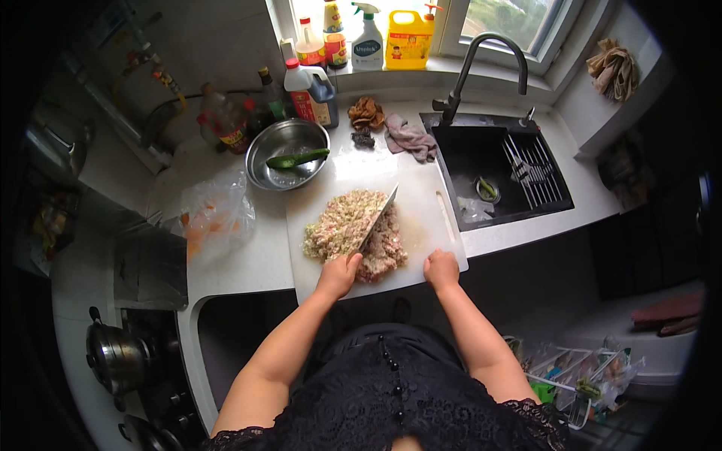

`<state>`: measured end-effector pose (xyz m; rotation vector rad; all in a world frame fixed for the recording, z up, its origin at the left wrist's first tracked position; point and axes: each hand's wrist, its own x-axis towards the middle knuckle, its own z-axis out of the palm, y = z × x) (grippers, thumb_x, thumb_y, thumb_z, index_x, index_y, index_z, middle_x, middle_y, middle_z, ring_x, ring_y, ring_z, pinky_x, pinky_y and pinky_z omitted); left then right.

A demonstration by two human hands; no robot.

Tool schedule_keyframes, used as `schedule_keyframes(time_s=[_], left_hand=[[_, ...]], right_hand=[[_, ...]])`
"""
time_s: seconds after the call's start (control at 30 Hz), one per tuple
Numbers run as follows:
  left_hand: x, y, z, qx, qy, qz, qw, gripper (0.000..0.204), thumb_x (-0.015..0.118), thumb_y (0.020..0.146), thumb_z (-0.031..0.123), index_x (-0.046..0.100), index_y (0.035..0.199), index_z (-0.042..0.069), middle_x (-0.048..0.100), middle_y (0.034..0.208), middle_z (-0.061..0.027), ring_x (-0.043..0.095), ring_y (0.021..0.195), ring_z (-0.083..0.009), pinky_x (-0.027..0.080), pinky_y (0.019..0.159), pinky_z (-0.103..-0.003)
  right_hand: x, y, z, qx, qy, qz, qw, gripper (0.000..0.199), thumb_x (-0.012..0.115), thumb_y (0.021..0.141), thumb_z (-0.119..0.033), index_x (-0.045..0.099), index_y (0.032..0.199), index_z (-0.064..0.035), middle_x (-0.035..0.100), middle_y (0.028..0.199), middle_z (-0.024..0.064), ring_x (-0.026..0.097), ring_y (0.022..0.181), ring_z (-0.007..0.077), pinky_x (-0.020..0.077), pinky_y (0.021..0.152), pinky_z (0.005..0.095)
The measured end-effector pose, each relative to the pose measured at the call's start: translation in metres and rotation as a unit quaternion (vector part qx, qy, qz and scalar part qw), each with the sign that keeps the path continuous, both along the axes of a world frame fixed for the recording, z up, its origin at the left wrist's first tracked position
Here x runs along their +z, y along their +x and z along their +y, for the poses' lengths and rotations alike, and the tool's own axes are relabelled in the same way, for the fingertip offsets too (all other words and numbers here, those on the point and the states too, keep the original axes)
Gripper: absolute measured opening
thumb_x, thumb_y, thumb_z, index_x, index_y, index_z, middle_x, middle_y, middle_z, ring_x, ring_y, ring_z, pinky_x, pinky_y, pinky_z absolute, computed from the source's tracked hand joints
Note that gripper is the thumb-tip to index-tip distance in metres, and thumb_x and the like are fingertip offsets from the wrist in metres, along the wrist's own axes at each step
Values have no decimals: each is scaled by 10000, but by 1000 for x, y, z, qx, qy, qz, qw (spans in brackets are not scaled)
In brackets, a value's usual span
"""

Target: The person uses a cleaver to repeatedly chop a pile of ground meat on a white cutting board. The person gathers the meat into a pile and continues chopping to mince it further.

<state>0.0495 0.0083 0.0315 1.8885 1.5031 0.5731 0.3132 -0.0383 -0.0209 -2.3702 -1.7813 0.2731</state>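
the left hand (341, 275) holds a knife (381, 214); its fingers are closed around the handle, which is mostly hidden. the blade points away from the person and a little to the right, across the heap of minced meat (338, 218). how deep the blade sits in the meat, i cannot tell. the meat, mixed with pale green bits, is spread on the white cutting board (425, 199), on its left and middle part. the right hand (441, 268) is at the near right corner of this board. its fingers are curled into a fist; whether they also grip the edge, i cannot tell.

the board lies on the white bench (263, 267), between a thin plastic bag (226, 207) on the left and a black sink (451, 177) on the right. behind the board stands a steel bowl (252, 167), with one long green vegetable (297, 158) inside.
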Motion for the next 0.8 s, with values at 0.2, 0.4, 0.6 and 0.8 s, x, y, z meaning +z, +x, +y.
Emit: schedule_keyframes(time_s=[0.2, 0.4, 0.6, 0.8], left_hand=[[22, 13, -2, 6, -16, -35, 999, 515, 445, 919, 468, 603, 754, 7, 609, 730, -248, 587, 747, -440, 439, 670, -512], [2, 5, 0, 9, -12, -14, 1000, 493, 457, 923, 446, 590, 752, 2, 602, 716, -246, 588, 745, -433, 442, 660, -497], [15, -28, -27, 121, -86, -166, 975, 484, 455, 941, 438, 538, 748, 2, 532, 539, -120, 555, 481, -240, 435, 482, -370], [30, -68, -66, 297, -183, -322, 880, 488, 428, 943, 474, 504, 786, 18, 455, 491, -10, 436, 356, -86, 356, 321, -242]], right_hand=[[3, 8, 0, 6, 23, 29, 999, 158, 623, 768, -193, 673, 771, -43, 632, 792, 139, 601, 820, 326, 499, 754, 434], [3, 7, 1, 14, 41, 31, 999, 143, 621, 763, -186, 684, 754, -58, 643, 807, 135, 603, 834, 321, 499, 760, 423], [15, 5, 1, 15, 9, 41, 999, 140, 615, 768, -179, 688, 752, -61, 654, 834, 119, 601, 837, 314, 497, 766, 418], [13, 9, 2, 47, -1, 28, 999, 154, 614, 771, -183, 676, 747, -44, 636, 819, 122, 593, 831, 315, 493, 750, 421]])
